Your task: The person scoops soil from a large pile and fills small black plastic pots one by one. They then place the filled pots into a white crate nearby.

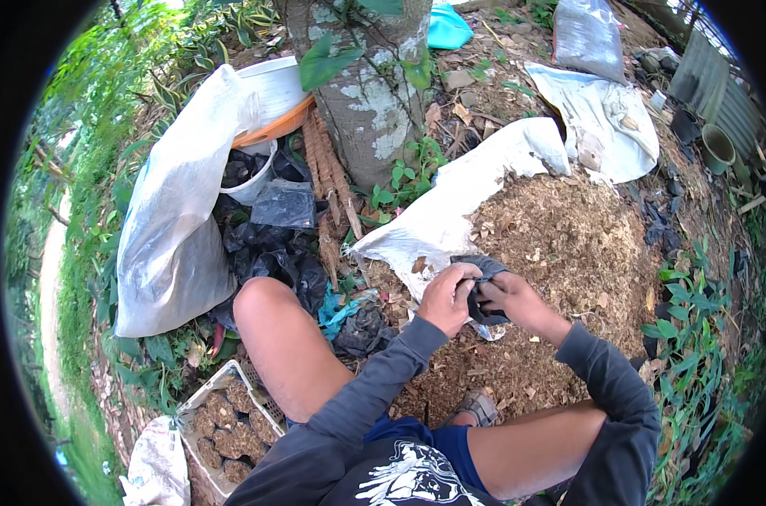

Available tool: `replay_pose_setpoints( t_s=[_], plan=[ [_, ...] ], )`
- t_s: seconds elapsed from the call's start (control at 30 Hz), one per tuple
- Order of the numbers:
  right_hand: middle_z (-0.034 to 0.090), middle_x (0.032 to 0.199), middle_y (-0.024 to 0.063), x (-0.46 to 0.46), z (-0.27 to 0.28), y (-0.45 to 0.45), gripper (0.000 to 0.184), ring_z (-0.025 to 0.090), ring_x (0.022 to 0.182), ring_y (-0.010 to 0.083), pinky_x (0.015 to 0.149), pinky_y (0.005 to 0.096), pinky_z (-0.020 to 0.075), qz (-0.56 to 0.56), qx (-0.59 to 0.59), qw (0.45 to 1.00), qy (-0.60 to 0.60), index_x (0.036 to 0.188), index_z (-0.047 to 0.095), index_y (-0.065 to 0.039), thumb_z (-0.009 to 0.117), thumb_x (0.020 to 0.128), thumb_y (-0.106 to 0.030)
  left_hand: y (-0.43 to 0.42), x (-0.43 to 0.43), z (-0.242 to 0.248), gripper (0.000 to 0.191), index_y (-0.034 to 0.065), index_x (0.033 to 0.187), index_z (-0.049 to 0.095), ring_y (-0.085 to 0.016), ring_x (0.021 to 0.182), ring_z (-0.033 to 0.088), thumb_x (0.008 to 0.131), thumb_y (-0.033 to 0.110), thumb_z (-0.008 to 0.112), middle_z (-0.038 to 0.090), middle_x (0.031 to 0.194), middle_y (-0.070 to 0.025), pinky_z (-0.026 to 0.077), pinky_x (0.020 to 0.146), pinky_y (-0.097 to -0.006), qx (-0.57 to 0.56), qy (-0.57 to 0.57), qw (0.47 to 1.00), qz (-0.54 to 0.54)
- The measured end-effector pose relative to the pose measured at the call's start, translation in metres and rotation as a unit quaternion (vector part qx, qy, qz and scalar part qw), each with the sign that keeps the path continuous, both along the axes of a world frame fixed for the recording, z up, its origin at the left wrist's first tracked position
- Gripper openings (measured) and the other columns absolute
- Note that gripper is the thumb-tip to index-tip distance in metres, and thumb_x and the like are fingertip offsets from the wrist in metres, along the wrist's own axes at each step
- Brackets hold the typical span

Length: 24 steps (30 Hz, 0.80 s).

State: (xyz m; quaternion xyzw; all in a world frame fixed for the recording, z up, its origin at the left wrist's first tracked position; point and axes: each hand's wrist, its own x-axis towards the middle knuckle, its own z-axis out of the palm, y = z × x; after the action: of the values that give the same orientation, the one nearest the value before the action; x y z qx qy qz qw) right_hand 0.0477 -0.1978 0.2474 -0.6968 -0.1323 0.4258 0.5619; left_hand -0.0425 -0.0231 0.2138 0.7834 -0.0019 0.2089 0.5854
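Note:
Between both hands is a small black plastic bag (484, 262), its rim folded outward and its mouth facing up. My left hand (449, 298) grips the rim on the left side, with the thumb near the opening. On the other side my right hand (515, 300) pinches the bag, its fingertips partly hidden at the opening. How full the bag is cannot be seen. Beneath and beyond the hands spreads a heap of brown, crumbly growing mix (560, 246), partly lying on a white woven sack (433, 221).
At lower left, a plastic crate (221, 484) holds several filled black bags. A tall white sack (174, 240), crumpled black plastic (275, 253) and a white bucket (251, 190) lie left of the tree trunk (376, 107). Leafy plants (692, 335) border the heap's right side.

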Motion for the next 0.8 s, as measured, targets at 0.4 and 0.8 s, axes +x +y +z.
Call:
replay_pose_setpoints(
  t_s=[0.4, 0.8],
  plan=[
    [0.063, 0.122, 0.0317, -0.009, -0.016, -0.005, 0.059, 0.056, 0.122, 0.0516, 0.105, 0.0597, 0.0479, 0.183, -0.266, 0.817, -0.477, 0.123, 0.063, 0.008, 0.087, 0.081, -0.024, -0.009, -0.004, 0.006, 0.038, 0.0020, 0.121, 0.064, -0.039, 0.100, 0.070, 0.098, 0.030, 0.075, 0.069, 0.110, -0.0166, 0.056, 0.086, -0.0472, 0.245, 0.064, 0.967, 0.006],
    [0.070, 0.097, 0.0324, -0.002, -0.014, -0.005, 0.032, 0.068, 0.094, 0.0520, 0.085, 0.0589, 0.0551, 0.108, -0.184, 0.848, -0.485, 0.115, 0.062, 0.007, 0.067, 0.095, -0.016, -0.012, 0.015, -0.003, 0.028, 0.0023, 0.115, 0.071, -0.042, 0.094, 0.073, 0.091, 0.017, 0.071, 0.075, 0.108, -0.0203, 0.059, 0.086, -0.0511, 0.261, 0.072, 0.956, 0.115]
  ],
)
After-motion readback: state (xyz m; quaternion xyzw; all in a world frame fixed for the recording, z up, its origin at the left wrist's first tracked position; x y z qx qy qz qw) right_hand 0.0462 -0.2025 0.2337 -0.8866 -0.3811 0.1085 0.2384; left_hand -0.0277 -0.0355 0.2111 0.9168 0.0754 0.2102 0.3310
